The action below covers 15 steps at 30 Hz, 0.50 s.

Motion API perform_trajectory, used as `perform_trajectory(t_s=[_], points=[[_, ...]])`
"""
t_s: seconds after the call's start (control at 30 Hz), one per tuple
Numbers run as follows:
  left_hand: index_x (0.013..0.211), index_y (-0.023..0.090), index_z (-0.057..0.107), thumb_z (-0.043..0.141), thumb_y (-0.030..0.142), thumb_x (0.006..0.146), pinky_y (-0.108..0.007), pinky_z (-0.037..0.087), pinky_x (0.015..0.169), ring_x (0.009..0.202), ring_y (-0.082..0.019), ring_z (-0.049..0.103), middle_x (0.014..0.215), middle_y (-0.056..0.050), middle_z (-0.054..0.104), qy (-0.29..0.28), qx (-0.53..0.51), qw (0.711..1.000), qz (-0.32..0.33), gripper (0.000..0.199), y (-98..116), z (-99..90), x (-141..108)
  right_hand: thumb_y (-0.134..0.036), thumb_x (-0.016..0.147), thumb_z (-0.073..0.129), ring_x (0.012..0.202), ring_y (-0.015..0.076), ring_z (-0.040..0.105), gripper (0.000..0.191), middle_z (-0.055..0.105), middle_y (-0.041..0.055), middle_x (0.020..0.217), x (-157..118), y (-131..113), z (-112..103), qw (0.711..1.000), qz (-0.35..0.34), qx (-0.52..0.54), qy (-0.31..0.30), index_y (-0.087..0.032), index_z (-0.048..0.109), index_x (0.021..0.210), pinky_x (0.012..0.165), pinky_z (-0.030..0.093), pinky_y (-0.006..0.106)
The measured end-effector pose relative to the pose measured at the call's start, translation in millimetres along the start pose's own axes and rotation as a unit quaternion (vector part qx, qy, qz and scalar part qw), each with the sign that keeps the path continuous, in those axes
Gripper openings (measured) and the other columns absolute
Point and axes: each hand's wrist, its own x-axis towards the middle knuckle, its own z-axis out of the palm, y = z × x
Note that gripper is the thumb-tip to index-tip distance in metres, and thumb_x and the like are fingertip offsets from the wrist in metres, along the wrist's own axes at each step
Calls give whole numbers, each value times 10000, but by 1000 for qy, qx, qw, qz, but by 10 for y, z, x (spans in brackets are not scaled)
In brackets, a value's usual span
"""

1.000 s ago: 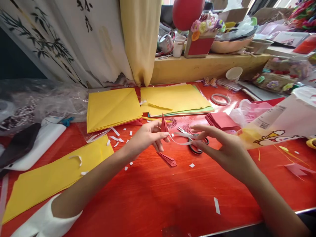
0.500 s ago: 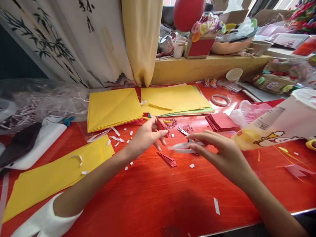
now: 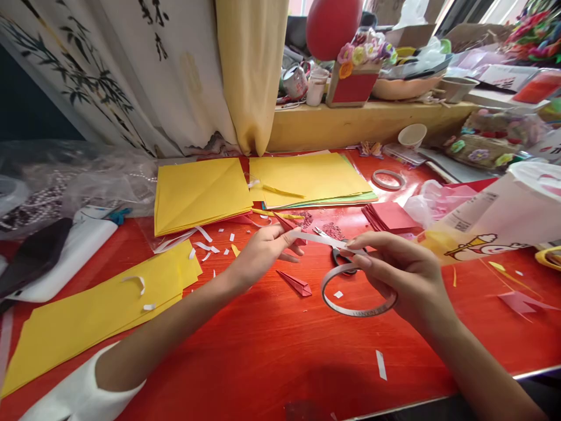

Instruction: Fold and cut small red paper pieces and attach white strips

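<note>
Two hands work over the red table [image 3: 263,356] in the head view. The left hand [image 3: 258,254] pinches a folded red paper [image 3: 286,221] between thumb and forefinger, its other fingers loosely spread; the paper's tip now points up and left, where half a second ago it sloped down to the right. The right hand [image 3: 405,272] is mostly closed, fingertips on the tape roll [image 3: 359,314]. That roll, earlier a flat blur, now hangs as a wide ring, and a white strip [image 3: 318,237] spans the hands. The second red piece [image 3: 298,285] still lies below them, near the scissors [image 3: 336,256].
</note>
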Motion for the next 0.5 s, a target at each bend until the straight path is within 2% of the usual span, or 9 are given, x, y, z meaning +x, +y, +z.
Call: perform_trajectory(t_s=[0.17,0.3,0.5], points=[[793,104,610,556,335,817,-279,540,692,648,-124,642,746,-43,650,17,3,1000,0,238,18,40,-36,-253,820,603,381,37,287,100,478,-45,493,6,75,5,998,-25,37,38,-277,689,865,340,163,215],[793,110,613,595,312,793,-254,539,679,664,-120,643,743,-34,655,5,6,1000,24,204,22,42,-53,-191,801,616,380,36,279,163,517,-44,560,24,88,15,994,-61,54,67,-298,675,909,316,164,213],[826,117,632,649,332,746,-245,518,665,665,-114,614,704,-29,645,-16,11,999,25,229,10,54,-78,-195,815,590,402,33,339,227,610,-26,778,40,124,22,994,-89,60,33,-314,627,1005,307,251,192]])
